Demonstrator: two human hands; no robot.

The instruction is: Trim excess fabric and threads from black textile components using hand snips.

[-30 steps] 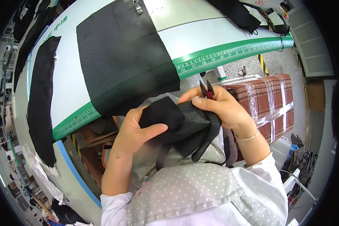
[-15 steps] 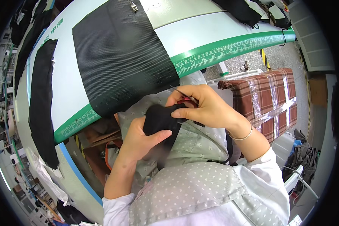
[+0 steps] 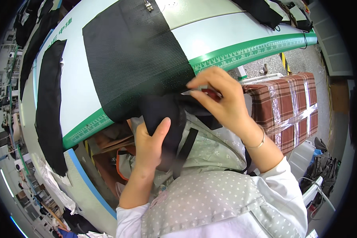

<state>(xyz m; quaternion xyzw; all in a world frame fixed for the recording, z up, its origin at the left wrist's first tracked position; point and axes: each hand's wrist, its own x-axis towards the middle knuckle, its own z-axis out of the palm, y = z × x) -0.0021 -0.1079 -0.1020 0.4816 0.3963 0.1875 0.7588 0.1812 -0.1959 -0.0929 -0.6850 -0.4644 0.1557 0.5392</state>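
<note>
My left hand (image 3: 148, 148) is closed on a piece of black fabric (image 3: 164, 117), its thumb pressed on top and the fingers hidden underneath. The fabric hangs over my lap at the table's front edge, with a narrow black strap (image 3: 187, 142) dangling from it. Just right of the cloth is my right hand (image 3: 224, 97), thumb and forefinger bent toward each other. A pair of thread snips (image 3: 213, 94) sits in its palm; only a bit of red shows, and the blades are hidden. Whether the fingertips pinch a thread is too small to tell.
A black textured mat (image 3: 137, 55) drapes over the white sewing table (image 3: 77, 91), beside its green ruler edge (image 3: 242, 57). A long black fabric strip (image 3: 51, 107) lies at left. More dark pieces (image 3: 261, 12) lie far right. A plaid-covered box (image 3: 283, 111) stands right of my lap.
My right hand has lifted up and away from the cloth, and the snips' blade no longer shows. The black fabric has risen toward the table edge in my left hand, its strap swinging into view.
</note>
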